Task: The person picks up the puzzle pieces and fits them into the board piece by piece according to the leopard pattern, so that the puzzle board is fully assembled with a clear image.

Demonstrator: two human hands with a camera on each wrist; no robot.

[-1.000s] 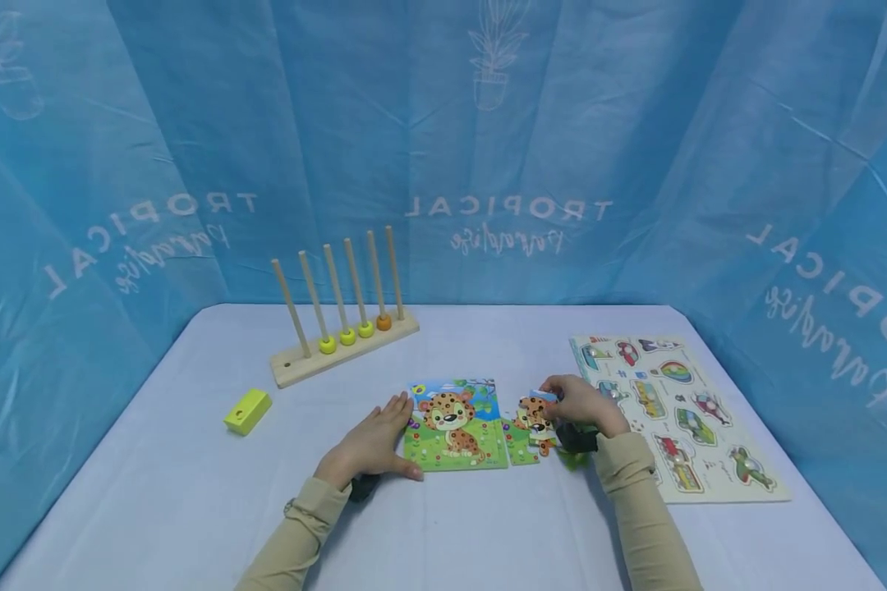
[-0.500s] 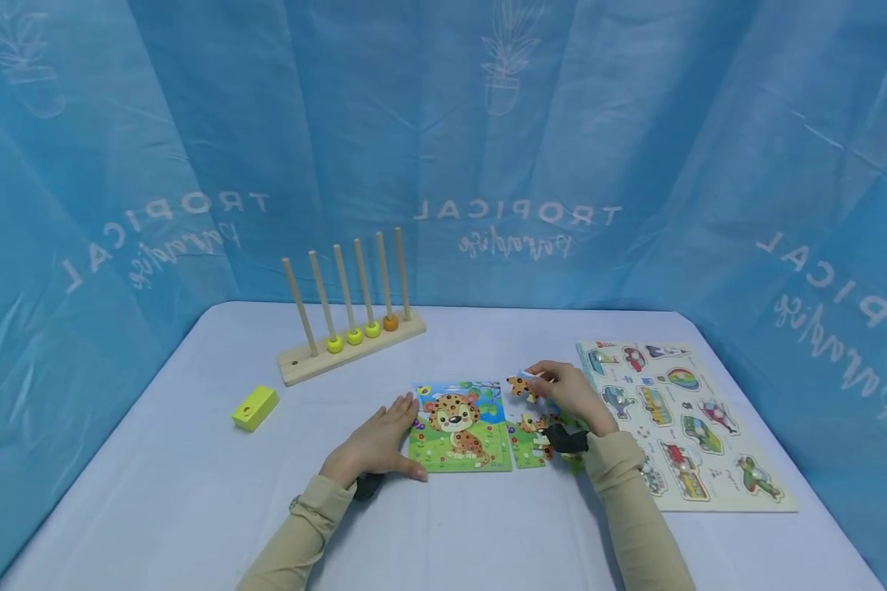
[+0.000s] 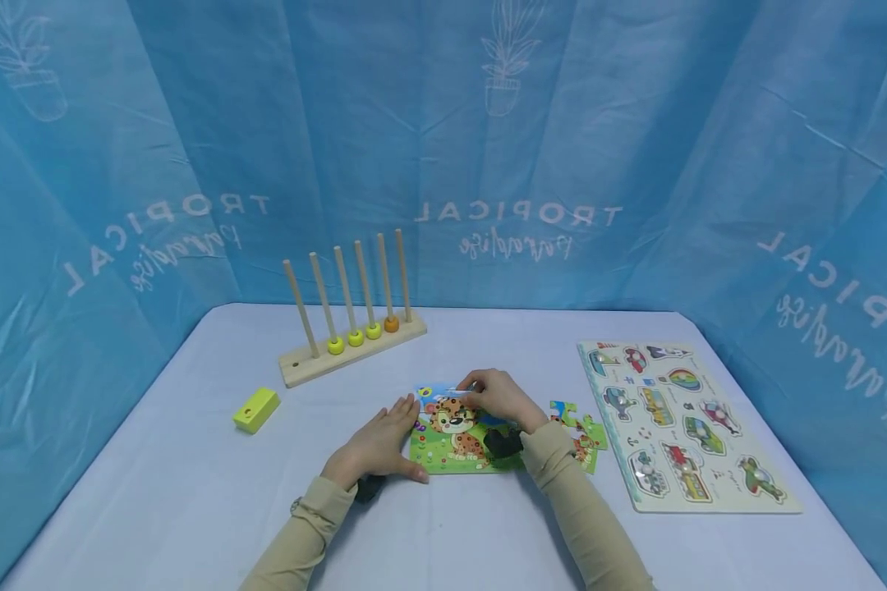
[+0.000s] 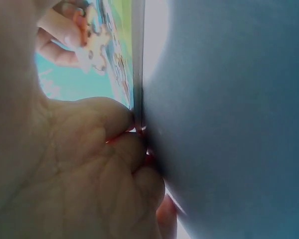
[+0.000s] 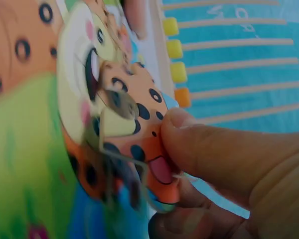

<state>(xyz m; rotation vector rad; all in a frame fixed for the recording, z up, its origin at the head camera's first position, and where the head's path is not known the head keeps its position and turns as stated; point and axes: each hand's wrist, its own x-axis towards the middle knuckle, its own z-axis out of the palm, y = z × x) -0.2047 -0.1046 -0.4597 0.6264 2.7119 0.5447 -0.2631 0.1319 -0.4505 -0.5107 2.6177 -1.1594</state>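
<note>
A square picture board [image 3: 430,460] printed with a spotted leopard cub lies at the table's centre. My left hand [image 3: 373,447] rests at its left edge, fingers extended; in the left wrist view its fingertips meet the board's edge. Over the upper part of the board is my right hand [image 3: 498,398], pinching a jigsaw piece [image 5: 152,107] between thumb and fingers. That piece shows orange fur with dark spots and part of a face, and is held tilted close above the printed cub. Several more jigsaw pieces [image 3: 587,439] lie right of the board, partly hidden by the right sleeve.
A knobbed vehicle puzzle board [image 3: 643,460] lies at the right. At the back left stands a wooden peg rack [image 3: 318,369] with several yellow beads and one orange bead. A yellow block [image 3: 256,410] sits at the left. Blue curtain [image 3: 517,271] surrounds the table.
My right hand has lifted a jigsaw piece from the group at the right and carried it left over the cub picture. My left hand has stayed at the board's edge.
</note>
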